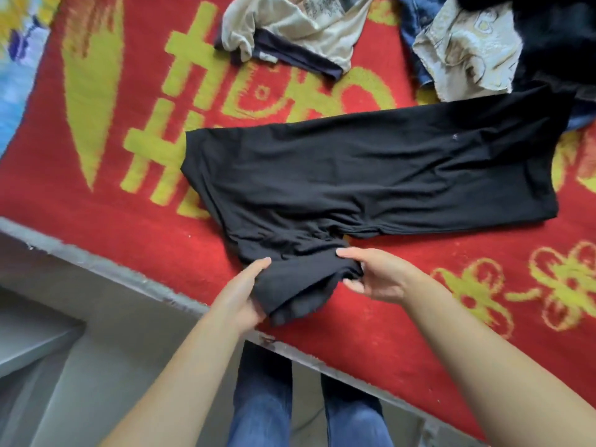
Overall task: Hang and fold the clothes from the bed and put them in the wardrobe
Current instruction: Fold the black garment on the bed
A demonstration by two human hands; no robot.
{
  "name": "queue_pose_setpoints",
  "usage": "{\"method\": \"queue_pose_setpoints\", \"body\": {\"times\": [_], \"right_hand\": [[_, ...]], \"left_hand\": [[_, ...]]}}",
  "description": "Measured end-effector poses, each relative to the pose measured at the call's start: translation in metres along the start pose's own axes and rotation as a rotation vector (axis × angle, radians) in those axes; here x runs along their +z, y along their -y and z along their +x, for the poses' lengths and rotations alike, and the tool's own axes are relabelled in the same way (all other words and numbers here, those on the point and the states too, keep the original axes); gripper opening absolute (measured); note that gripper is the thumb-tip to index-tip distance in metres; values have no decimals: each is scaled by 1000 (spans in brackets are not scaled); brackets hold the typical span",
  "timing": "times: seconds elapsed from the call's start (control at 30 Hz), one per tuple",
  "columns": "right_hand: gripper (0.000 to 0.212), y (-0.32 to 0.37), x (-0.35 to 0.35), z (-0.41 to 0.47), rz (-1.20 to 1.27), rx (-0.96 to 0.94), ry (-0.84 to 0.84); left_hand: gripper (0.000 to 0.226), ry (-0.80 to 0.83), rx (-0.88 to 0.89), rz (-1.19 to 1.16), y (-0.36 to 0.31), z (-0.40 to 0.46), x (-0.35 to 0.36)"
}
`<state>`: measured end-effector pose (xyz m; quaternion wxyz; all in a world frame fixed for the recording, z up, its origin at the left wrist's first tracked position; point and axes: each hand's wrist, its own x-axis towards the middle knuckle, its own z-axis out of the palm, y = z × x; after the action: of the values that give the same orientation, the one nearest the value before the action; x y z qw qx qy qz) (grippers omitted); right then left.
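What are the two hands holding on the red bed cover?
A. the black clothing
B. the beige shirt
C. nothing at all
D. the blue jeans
A: the left hand and the right hand both grip the near end of the black clothing, which lies spread on the red bed cover, while the beige shirt lies untouched farther away.

Both hands, left hand (pixel 245 293) and right hand (pixel 374 275), grip the black garment (pixel 354 169) at 6 o'clock on the red blanket (pixel 135 230).
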<state>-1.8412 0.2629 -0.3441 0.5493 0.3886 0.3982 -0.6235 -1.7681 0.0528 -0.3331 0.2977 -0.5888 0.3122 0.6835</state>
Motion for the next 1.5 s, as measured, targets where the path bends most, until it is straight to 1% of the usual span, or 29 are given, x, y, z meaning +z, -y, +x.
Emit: {"method": "queue_pose_setpoints", "body": {"times": [0.07,0.1,0.13,0.2,0.23,0.3,0.33,0.37,0.4,0.47,0.53,0.6,0.63,0.7,0.77,0.87,0.93,1.0,1.07,1.13,1.17,1.2,1.23,1.27,1.33,1.37,1.4,1.43,1.5], "right_hand": [[18,20,17,0,419,-173,-2],[24,25,25,2,481,-275,-18],[25,27,36,3,428,-368,-53],[22,19,58,8,80,-541,-187],[24,10,68,13,-165,-631,-255],[36,-9,85,29,-732,-840,-370],[44,-18,92,39,-999,-913,-403],[53,-23,98,50,-1210,-954,-433],[65,-24,104,61,-1384,-954,-470],[85,-21,114,83,-1654,-833,-561],[95,-17,124,102,-1768,-673,-617],[92,-15,133,112,-1796,-580,-646],[89,-15,137,113,-1787,-567,-649],[86,-20,141,110,-1733,-596,-598],[85,-30,142,101,-1685,-672,-448],[90,-47,143,83,-1574,-771,-218],[91,-54,143,75,-1399,-814,-189],[86,-57,138,68,-1098,-860,-200],[76,-58,127,59,-786,-902,-264],[62,-57,110,51,-588,-951,-451],[53,-55,99,49,-507,-957,-573],[42,-53,88,48,-413,-934,-685],[31,-49,77,49,-304,-870,-767],[24,-45,65,51,-181,-772,-801],[14,-39,47,56,26,-561,-760],[11,-37,44,56,75,-481,-739],[11,-35,42,54,88,-429,-736],[12,-35,42,51,75,-413,-760],[12,-37,47,43,-38,-525,-888]], "left_hand": [[41,124,136,-107,-44,-4,11],[43,129,212,-129,-65,-3,17],[42,102,292,-111,-85,-2,21],[34,-43,514,80,-115,6,23],[33,-174,643,259,-128,13,19],[44,-474,874,633,-153,28,6],[52,-590,928,755,-164,35,-2],[61,-662,920,805,-175,43,-9],[69,-681,853,797,-185,49,-15],[76,-611,670,695,-195,61,-21],[65,-460,609,657,-191,68,-22],[39,-290,624,599,-180,71,-24],[27,-233,647,542,-175,70,-26],[17,-197,721,400,-172,61,-35],[16,-184,771,313,-173,45,-49],[19,-123,781,288,-174,15,-64],[17,-75,810,278,-172,-5,-55],[17,-6,848,303,-163,-17,-25],[17,89,873,376,-149,-22,20],[24,181,911,508,-132,-21,72],[33,211,937,616,-125,-18,97],[44,251,930,716,-119,-15,120],[53,311,869,789,-114,-10,139],[59,364,777,844,-110,-4,154],[58,354,684,962,-113,12,165],[52,298,723,1040,-119,18,160],[46,227,833,1150,-128,24,151],[43,153,995,1295,-139,31,137],[54,78,1351,1659,-161,40,103]]}}
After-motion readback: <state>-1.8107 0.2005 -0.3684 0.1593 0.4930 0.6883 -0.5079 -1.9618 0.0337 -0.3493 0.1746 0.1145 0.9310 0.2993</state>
